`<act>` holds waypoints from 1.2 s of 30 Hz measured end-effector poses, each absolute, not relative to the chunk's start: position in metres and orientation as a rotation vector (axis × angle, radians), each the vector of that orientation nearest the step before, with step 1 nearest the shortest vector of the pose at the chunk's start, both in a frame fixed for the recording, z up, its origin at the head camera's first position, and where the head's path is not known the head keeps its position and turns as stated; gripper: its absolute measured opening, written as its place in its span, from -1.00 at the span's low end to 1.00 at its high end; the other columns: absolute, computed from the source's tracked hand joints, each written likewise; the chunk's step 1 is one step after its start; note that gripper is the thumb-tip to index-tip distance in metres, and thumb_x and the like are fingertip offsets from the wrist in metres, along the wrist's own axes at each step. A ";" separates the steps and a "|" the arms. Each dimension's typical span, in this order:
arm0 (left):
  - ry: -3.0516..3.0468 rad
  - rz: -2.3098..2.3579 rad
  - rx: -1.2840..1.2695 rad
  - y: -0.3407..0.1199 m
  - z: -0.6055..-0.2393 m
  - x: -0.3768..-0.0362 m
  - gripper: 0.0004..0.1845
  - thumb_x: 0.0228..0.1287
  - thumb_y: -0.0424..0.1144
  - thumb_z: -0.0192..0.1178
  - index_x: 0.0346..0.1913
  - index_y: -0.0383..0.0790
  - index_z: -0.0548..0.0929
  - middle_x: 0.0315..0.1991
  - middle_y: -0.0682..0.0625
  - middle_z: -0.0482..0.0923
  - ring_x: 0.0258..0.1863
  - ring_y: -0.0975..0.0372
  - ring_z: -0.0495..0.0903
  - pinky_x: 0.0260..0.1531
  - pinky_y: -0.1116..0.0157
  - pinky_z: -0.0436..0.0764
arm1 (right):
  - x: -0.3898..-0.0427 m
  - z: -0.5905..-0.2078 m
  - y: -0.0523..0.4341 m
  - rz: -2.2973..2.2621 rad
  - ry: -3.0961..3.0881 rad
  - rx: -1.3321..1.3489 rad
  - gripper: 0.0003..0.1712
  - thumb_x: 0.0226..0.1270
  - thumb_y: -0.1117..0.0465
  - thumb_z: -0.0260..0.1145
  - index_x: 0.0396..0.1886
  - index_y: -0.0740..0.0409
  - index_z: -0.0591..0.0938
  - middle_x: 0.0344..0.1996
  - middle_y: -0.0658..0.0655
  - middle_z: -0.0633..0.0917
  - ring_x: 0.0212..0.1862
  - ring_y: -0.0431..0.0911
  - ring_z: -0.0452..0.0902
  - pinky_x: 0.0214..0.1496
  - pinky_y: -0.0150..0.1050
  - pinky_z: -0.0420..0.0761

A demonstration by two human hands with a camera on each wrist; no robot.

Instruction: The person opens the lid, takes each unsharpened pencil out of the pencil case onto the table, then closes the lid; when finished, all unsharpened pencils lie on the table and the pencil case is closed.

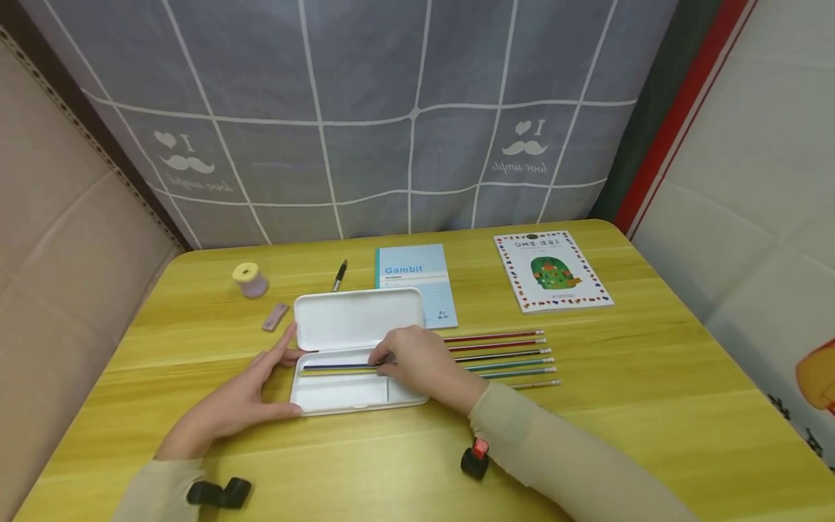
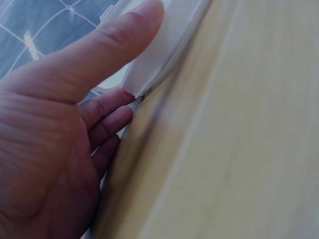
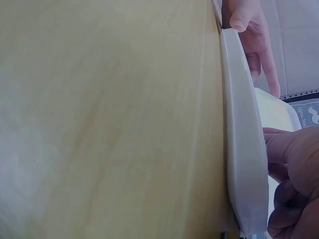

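On the yellow wooden table sits a white pencil box with its lid open and leaning back. The box is near the front middle of the table, right between the two hands.

Left hand rests flat beside the left end of the box. Its fingers are straight and spread, touching the box's side, and the thumb lies on the front corner. It is not curled around anything.

Right hand reaches over the right end of the box. Its fingertips are curled down onto the end of a dark blue pencil, which lies long-ways in the back part of the box, with a yellow pencil just beside it. The fingertips seem to pinch the blue pencil, but the hand hides the exact spot.

Just to the right of the box lie six more pencils in a neat row, side by side, partly hidden by the right hand.

Behind the box lies a blue notebook, with the lid covering its near corner. A picture book with a green drawing lies far to the right. A black pen, a small roll of tape and a pinkish eraser lie behind and to the left.
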State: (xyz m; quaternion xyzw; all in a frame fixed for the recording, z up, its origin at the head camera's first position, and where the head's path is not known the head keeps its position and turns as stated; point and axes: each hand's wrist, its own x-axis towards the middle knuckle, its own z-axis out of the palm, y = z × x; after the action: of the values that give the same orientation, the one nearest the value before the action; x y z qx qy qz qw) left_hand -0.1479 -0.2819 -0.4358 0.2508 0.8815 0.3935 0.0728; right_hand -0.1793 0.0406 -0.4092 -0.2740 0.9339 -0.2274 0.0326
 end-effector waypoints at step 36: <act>2.684 1.145 0.729 -0.279 -0.436 -0.146 0.44 -0.02 0.05 0.65 0.72 0.12 -0.24 0.44 -0.02 0.48 0.38 0.33 0.27 0.25 0.74 -0.09 | -0.183 -0.407 0.084 -1.315 2.691 -1.035 -0.93 0.25 0.18 0.59 -0.29 -0.11 0.90 -0.37 -0.27 0.78 -0.43 -0.20 0.43 -0.40 -0.35 0.36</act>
State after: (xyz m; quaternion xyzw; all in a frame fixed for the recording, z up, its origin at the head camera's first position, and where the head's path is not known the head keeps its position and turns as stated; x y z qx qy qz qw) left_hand -0.1462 -0.2790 -0.4362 0.2419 0.8904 0.3797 0.0672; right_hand -0.1835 0.0843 -0.4066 -0.3265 0.8492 -0.4149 -0.0137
